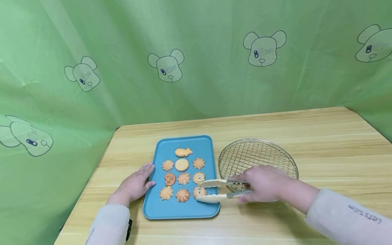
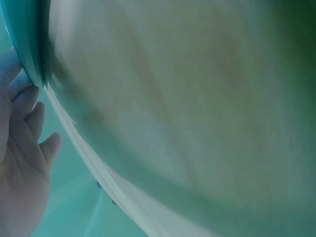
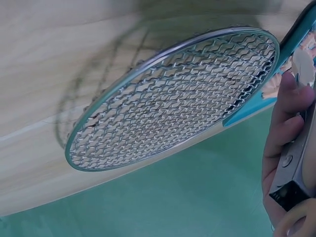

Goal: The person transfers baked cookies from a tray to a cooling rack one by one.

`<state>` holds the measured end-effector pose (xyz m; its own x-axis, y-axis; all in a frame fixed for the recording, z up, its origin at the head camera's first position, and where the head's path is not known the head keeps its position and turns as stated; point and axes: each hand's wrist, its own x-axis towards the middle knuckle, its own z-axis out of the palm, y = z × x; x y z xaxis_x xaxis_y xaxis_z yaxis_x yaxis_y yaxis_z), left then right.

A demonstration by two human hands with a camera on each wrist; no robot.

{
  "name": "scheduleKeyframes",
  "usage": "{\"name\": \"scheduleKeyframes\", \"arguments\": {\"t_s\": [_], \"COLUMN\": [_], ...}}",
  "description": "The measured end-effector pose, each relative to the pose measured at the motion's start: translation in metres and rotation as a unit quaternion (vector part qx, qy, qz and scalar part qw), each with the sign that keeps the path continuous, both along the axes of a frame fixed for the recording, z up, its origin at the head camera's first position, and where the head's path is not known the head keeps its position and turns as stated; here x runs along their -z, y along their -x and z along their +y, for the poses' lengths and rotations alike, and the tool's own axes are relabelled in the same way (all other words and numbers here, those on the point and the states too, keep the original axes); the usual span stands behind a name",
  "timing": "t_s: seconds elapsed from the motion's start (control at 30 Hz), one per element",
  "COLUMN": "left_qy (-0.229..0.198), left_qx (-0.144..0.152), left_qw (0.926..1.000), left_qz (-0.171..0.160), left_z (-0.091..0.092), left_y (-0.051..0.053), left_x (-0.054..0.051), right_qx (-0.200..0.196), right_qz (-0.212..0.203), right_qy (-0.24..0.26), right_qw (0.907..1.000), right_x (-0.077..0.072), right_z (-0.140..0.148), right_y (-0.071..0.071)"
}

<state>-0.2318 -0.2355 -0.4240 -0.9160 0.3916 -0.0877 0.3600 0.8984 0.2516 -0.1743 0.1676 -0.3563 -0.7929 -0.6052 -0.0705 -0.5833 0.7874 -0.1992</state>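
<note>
My right hand (image 1: pixel 266 182) grips metal tongs (image 1: pixel 212 183) with pale, scalloped tips. The tips reach over the lower right corner of a blue tray (image 1: pixel 181 214), one on each side of a round cookie (image 1: pixel 199 192) with a hole. Whether they squeeze it, I cannot tell. Several cookies lie in rows on the tray, among them a fish-shaped cookie (image 1: pixel 183 152), a pretzel-shaped cookie (image 1: pixel 170 179) and a round ridged cookie (image 1: pixel 182 164). Along the tray's left edge rests my left hand (image 1: pixel 133 185), its fingertips against the rim.
Right of the tray is a round wire mesh rack (image 1: pixel 254 154), partly under my right hand; the right wrist view shows its rim (image 3: pixel 168 55) raised above the wood. Everything stands on a light wooden table (image 1: pixel 327 146), with a green curtain (image 1: pixel 210 90) around its back and sides.
</note>
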Motion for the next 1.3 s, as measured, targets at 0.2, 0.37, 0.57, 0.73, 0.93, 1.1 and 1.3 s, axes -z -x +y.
{"name": "scheduleKeyframes", "arguments": {"t_s": [0.2,0.37,0.57,0.73,0.93,1.1,1.3], "left_qy": [-0.002,0.000,-0.003,-0.003,-0.004,-0.002,-0.001], "left_qx": [0.000,-0.002,0.001,0.000,-0.002,-0.002,0.000], "left_qw": [1.0000,1.0000,1.0000,1.0000,1.0000,1.0000,1.0000], "left_qz": [0.000,-0.001,0.004,0.003,0.003,0.004,0.003], "left_z": [0.000,0.000,0.000,-0.001,0.000,0.000,0.000], "left_y": [0.000,0.000,0.000,0.001,0.000,-0.001,0.000], "left_x": [0.000,0.001,0.002,0.003,0.003,0.001,0.001], "right_qx": [0.013,0.024,0.038,0.053,0.075,0.092,0.113], "right_qz": [0.009,0.030,0.051,0.063,0.063,0.069,0.064], "right_qy": [0.020,0.020,0.034,0.042,0.042,0.037,0.044], "right_qw": [0.9997,0.9991,0.9974,0.9957,0.9943,0.9926,0.9906], "right_x": [-0.001,0.000,0.003,0.007,0.007,0.008,0.012], "right_z": [0.004,0.007,0.012,0.015,0.020,0.027,0.037], "right_y": [0.001,0.002,0.004,0.005,0.006,0.007,0.010]}}
